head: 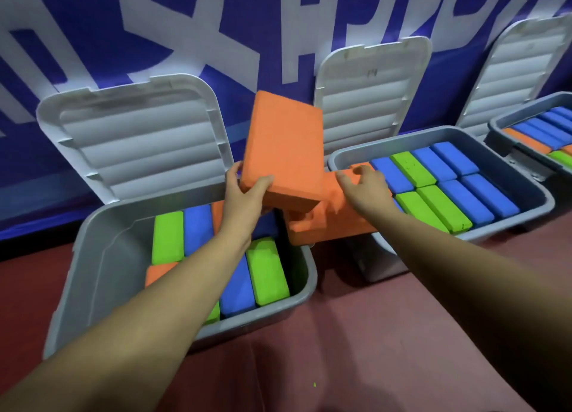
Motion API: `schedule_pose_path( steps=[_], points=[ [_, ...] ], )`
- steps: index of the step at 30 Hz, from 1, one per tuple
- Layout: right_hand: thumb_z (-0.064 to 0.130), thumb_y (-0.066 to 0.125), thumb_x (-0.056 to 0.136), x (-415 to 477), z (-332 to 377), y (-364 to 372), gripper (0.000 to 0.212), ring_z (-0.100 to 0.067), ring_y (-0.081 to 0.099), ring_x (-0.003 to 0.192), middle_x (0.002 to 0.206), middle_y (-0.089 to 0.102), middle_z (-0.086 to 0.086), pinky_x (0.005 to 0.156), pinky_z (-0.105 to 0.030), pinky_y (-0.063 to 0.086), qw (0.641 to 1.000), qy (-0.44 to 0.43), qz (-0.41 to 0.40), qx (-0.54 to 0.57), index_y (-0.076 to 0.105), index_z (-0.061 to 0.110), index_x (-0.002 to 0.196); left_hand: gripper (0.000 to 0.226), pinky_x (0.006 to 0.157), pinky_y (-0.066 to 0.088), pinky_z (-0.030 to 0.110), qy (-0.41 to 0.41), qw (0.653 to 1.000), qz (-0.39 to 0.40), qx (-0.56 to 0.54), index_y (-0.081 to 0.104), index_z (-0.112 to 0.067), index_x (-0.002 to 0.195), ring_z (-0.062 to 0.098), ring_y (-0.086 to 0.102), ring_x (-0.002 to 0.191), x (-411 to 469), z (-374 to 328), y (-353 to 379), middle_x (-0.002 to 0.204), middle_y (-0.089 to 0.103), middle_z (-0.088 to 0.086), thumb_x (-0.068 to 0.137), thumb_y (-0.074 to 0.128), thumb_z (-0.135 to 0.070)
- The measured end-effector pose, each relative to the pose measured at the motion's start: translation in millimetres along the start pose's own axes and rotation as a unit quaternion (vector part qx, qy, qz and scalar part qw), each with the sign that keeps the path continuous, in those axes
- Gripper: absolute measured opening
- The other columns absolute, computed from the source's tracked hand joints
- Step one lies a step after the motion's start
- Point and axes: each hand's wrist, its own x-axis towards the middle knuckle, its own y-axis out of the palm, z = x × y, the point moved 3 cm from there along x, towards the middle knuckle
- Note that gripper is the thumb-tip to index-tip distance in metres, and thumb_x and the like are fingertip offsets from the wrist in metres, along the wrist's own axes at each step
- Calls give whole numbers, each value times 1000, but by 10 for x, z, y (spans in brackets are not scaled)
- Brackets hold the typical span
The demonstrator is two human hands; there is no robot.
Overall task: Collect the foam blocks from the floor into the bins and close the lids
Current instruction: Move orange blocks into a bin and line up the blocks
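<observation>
Mid-task: lids (139, 139) all up, none closed. Left hand (244, 191) grips a tilted orange block (281, 148) over the left bin's (108, 272) far right corner. Right hand (365, 188) clutches more orange foam (328, 222) at the middle bin's (523, 176) near left corner. Both bins hold green, blue and orange blocks; the left one has room along its left wall.

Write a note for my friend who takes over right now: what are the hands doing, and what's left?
Left hand: its fingers grip the tilted orange block above the left bin.
Right hand: holds the flat orange block lying across the gap between the left bin and the middle bin.
Done: all three bins hold coloured blocks; the middle bin looks full.
Left: put both orange blocks away, probably in the left bin, then close the three lids, all open against the wall.
</observation>
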Motion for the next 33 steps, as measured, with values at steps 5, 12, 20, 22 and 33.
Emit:
schedule_pose_path(
  steps=[5,12,20,22,33],
  points=[
    [66,60,85,92,-728,56,87,-40,51,124,132,55,-26,100,-43,43,983,167,32,-72,52,-9,128,69,101,49,45,42,990,-15,135,48,-38,128,14,60,114,84,103,-164,125,62,-7,64,69,-55],
    [51,86,66,85,-740,56,96,-31,58,116,126,59,-14,101,-47,46,975,168,-35,140,37,-1,130,58,100,49,46,65,984,-27,162,50,-36,125,13,61,108,109,84,-207,116,65,-9,72,66,-52],
    [38,72,81,27,283,-38,46,-34,56,98,98,55,-12,76,-38,42,984,16,-103,146,43,8,101,56,97,51,52,79,984,-71,142,50,-52,115,16,61,112,258,-267,-669,122,62,-9,64,73,-44],
    [36,71,82,-48,655,31,48,-36,51,102,106,54,-19,85,-45,43,986,-53,-101,125,43,5,105,60,99,50,44,105,980,-120,123,48,-45,121,15,59,113,275,-468,-856,126,59,-5,66,71,-41],
    [34,68,85,-522,1934,619,48,-41,43,108,114,47,-23,95,-48,37,968,-215,-79,99,44,3,113,68,100,39,31,135,904,-303,269,37,-27,141,30,49,115,119,-1255,-2324,132,38,15,84,69,-45]
  ],
)
